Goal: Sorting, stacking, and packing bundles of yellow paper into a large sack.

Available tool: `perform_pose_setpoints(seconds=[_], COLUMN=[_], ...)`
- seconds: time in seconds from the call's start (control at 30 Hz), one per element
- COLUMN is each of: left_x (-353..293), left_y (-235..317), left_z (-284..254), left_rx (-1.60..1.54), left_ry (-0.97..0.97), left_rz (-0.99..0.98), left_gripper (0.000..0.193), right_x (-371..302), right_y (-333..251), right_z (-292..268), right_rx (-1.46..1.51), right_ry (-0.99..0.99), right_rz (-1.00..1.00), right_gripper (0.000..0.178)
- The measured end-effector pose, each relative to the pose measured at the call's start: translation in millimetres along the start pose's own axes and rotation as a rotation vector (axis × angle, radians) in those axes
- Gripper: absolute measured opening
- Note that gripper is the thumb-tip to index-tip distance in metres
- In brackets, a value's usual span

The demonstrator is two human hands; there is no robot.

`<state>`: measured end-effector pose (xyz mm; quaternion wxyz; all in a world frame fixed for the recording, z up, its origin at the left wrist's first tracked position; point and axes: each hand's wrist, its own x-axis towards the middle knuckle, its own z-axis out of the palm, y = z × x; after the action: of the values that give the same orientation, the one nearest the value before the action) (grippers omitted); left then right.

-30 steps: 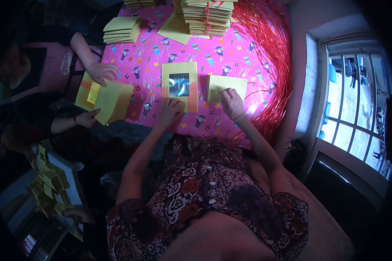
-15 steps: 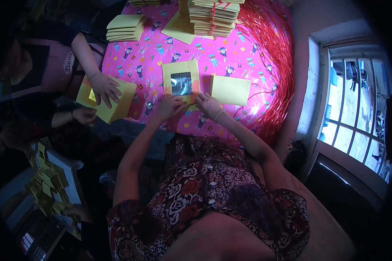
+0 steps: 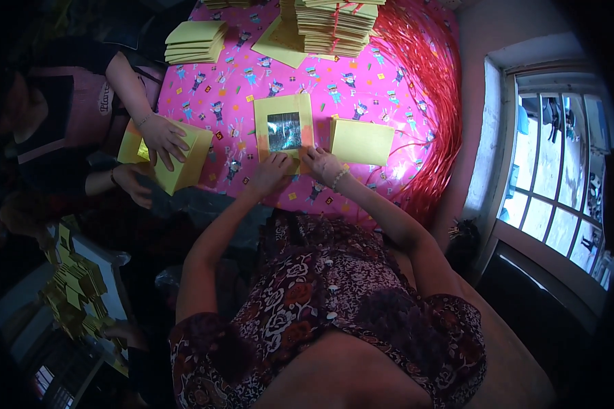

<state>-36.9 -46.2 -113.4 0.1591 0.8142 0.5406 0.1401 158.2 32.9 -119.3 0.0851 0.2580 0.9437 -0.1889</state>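
A yellow paper sheet lies flat before me, with a shiny dark-silver rectangle at its middle and orange patches at the sides. My left hand is on the sheet's near left part, its fingers bent and close together against the paper. At the near right corner, the bent fingers of my right hand, with a bracelet on the wrist, close on the paper. Both hands hide parts of the near edge. Just right of the sheet sits a yellow paper stack.
Tied yellow paper bundles stand at the back, near a smaller stack. Red strands run down the right of the pink patterned cover. At left, a co-worker's hand rests on another yellow stack.
My left hand has moved slightly right and inward over the sheet's near part; my right fingers have shifted slightly left. The co-worker's lower hand has opened out.
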Motion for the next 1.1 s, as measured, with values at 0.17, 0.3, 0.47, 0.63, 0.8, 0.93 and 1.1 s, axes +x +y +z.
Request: perform_pose_setpoints(seconds=[0.17, 0.3, 0.47, 0.63, 0.8, 0.93, 1.1], left_x=[-4.0, 6.7, 16.6, 20.5, 19.9, 3.8, 7.0], left_y=[3.5, 0.2, -27.9, -59.0, -78.5, -89.2, -75.3], left_z=[-1.3, -23.2, -5.2, 21.9, 29.3, 18.2, -18.3], left_rx=[-0.014, -0.256, -0.251, -0.246, -0.55, -1.037, -1.383], left_ry=[-0.027, -0.061, 0.439, 0.414, 0.341, 0.525, 0.441], left_rz=[-0.029, -0.12, -0.566, -1.001, -1.134, -1.038, -1.143], left_gripper=[0.042, 0.034, 0.034, 0.036, 0.034, 0.022, 0.018], right_x=[7.4, 40.5, 68.7, 75.0, 73.9, 71.4, 42.2], right_y=[-16.5, -5.7, 4.9, 3.6, -1.2, -2.7, 6.9], right_z=[-18.9, -10.4, -3.1, 1.3, -1.0, -8.5, -11.1], right_rx=[0.265, 0.558, 0.63, 0.641, 0.685, 0.795, 0.685], right_ry=[0.013, 0.413, 0.347, 0.333, 0.338, 0.249, 0.34], right_rz=[0.213, 0.544, 0.831, 0.88, 0.887, 0.872, 0.372], right_gripper=[0.054, 0.053, 0.053, 0.044, 0.038, 0.045, 0.072])
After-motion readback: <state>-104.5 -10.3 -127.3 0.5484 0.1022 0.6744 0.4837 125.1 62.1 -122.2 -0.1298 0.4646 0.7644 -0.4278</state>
